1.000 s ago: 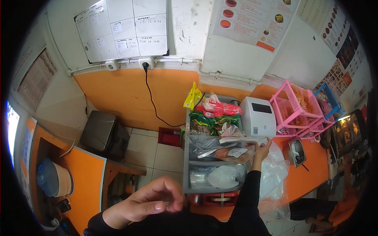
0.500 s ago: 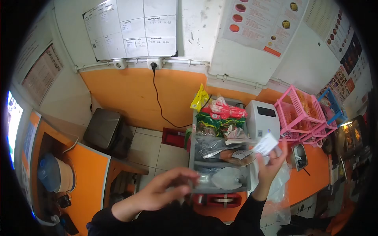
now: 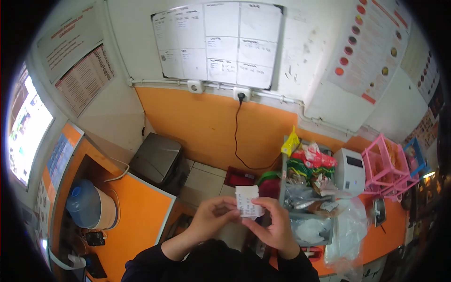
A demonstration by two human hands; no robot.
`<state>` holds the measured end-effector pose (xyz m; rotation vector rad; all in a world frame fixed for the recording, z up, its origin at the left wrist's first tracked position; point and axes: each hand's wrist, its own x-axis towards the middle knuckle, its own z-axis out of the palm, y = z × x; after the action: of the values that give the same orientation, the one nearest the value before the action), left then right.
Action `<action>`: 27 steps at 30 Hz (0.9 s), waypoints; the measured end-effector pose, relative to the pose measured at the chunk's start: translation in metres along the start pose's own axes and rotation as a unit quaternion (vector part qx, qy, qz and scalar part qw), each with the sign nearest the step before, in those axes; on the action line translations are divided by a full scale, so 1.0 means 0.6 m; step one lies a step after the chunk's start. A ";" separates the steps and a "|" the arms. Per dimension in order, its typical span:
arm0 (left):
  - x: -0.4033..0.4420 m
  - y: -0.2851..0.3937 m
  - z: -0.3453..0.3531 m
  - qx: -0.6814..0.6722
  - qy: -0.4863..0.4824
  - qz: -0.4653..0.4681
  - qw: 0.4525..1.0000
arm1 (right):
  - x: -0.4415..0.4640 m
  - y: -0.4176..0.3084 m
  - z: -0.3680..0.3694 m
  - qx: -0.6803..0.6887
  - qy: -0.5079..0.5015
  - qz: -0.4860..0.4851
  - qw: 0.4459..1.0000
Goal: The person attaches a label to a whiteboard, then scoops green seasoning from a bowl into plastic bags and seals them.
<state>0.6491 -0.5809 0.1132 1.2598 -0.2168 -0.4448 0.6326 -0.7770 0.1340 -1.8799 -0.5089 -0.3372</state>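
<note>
A small white receipt (image 3: 247, 195) with printed lines is held up in front of my body. My right hand (image 3: 277, 228) grips its right side between thumb and fingers. At the lower left edge, my left hand (image 3: 213, 218) has thumb and fingertips closed on the paper. Right of my hands, a grey divided tray (image 3: 282, 192) holds bags and packets, among them red-and-white and green packaging (image 3: 312, 155) and a yellow packet (image 3: 290, 142).
A white box-shaped device (image 3: 350, 171) stands beyond the tray, with pink baskets (image 3: 383, 164) beside it. Clear plastic bags (image 3: 347, 230) lie on the right orange counter (image 3: 392, 235). On the left orange counter (image 3: 136, 207) sits a blue water bottle (image 3: 82, 204). A metal-topped bin (image 3: 157, 157) stands by the wall.
The receipt has come left from beside the tray to the front of my body. My left hand has closed on its edge, and the view has turned left.
</note>
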 end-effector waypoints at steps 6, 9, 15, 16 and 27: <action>-0.007 0.063 -0.127 -0.049 0.118 0.101 0.987 | 0.111 -0.009 0.106 0.013 -0.035 -0.044 0.998; -0.002 0.080 -0.188 0.117 0.170 0.181 0.962 | 0.168 -0.032 0.164 0.001 -0.051 -0.081 0.995; -0.036 0.151 -0.273 0.408 0.241 0.366 0.801 | 0.249 -0.040 0.282 0.025 -0.057 -0.107 0.992; -0.042 0.154 -0.283 0.407 0.253 0.365 0.798 | 0.262 -0.041 0.297 0.028 -0.062 -0.111 0.991; -0.026 0.161 -0.413 0.389 0.370 0.280 0.796 | 0.415 0.013 0.436 0.048 -0.155 -0.253 0.954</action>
<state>0.7528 -0.3364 0.1320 1.9812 -0.0842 0.7528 0.8495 -0.4887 0.1503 -1.6957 -1.2082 -0.3430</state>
